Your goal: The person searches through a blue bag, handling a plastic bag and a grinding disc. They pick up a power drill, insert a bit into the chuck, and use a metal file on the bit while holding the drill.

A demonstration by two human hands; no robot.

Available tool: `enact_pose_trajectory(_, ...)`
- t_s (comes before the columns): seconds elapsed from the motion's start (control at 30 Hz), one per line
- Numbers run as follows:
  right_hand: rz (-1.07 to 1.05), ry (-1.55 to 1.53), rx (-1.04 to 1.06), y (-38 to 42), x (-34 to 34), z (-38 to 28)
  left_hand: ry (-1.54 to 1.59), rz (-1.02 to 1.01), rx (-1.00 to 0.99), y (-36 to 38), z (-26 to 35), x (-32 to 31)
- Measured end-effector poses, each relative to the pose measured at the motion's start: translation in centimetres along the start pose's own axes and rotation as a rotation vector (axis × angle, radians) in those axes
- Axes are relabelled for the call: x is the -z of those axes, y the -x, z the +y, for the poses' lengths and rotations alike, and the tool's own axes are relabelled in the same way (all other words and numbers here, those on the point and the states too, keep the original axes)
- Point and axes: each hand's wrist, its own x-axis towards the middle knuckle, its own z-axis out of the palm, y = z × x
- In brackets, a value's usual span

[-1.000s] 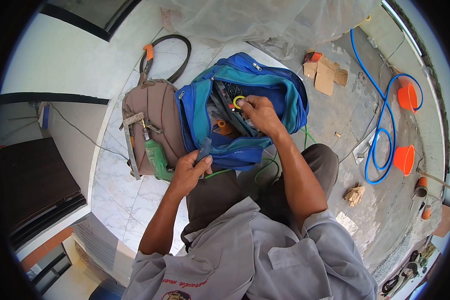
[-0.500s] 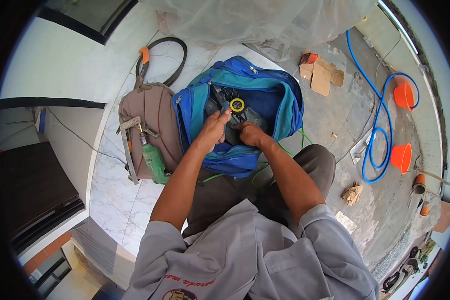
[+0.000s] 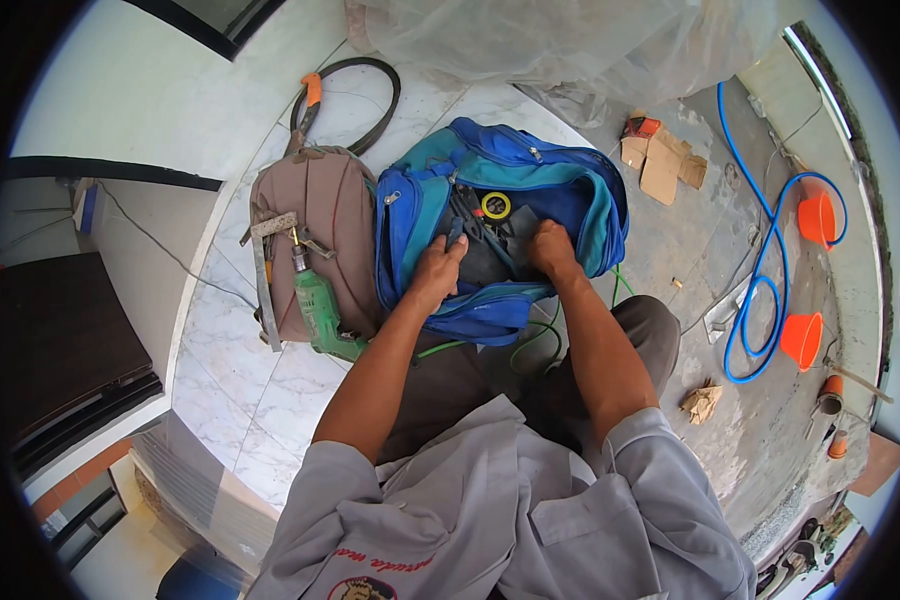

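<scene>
A blue and teal bag [image 3: 470, 318] lies unzipped in front of me, with both my hands inside its opening. My left hand [image 3: 439, 268] is closed at the near left of the opening, its thumb up against something dark I cannot make out. To the right, my right hand [image 3: 554, 249] is curled into a closed grip beside a dark grey sheet-like piece [image 3: 519, 238]; what its fingers hold is hidden. Between and beyond the hands are a yellow ring-shaped roll [image 3: 495, 206] and several dark tools [image 3: 463, 205], partly covered.
Left of the bag lies a brown backpack [image 3: 315, 215] with a green drill [image 3: 318, 308] on it. A handsaw [image 3: 311, 92] with an orange handle lies behind. At right are a blue hose [image 3: 770, 280], orange buckets [image 3: 801, 338] and torn cardboard [image 3: 662, 165].
My hands have moved apart: the right one went right inside the bag, the left one slightly lower. The yellow roll and dark contents between them show more. The whole view has shifted a little.
</scene>
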Motion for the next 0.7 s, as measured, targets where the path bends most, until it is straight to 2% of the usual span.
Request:
enact_pose_trajectory(0.1, -0.049, 0.125, 0.005, 1.6, -1.8, -0.9, -0.019, 0.008, 0.002, -0.2, -0.4, 0.1)
enact_pose_trajectory(0.2, -0.071, 0.078, -0.038, 1.2, -2.2, -1.4, -0.033, 0.023, -0.004, -0.2, -1.0, 0.0)
enact_pose_trajectory(0.3, -0.016, -0.014, -0.010, 1.6, -1.6, -1.2, -0.039, 0.023, -0.017, -0.3, -0.9, 0.0)
enact_pose_trajectory(0.4, 0.146, -0.097, 0.077, 1.2, -1.0, -0.4, -0.051, 0.010, -0.005, -0.2, -0.8, 0.2)
enact_pose_trajectory(0.5, 0.250, 0.010, 0.107, -0.8, 0.7, 0.7, -0.045, 0.043, 0.007, 0.5, -0.2, 0.2)
enact_pose_trajectory(0.6, 0.302, 0.019, 0.042, -0.4, 1.4, 0.9, -0.030, 0.027, -0.005, -0.1, -0.8, -0.1)
enact_pose_trajectory(0.7, 0.262, 0.115, 0.064, 0.7, 0.9, 0.3, -0.036, -0.018, -0.013, -0.6, -1.4, 0.4)
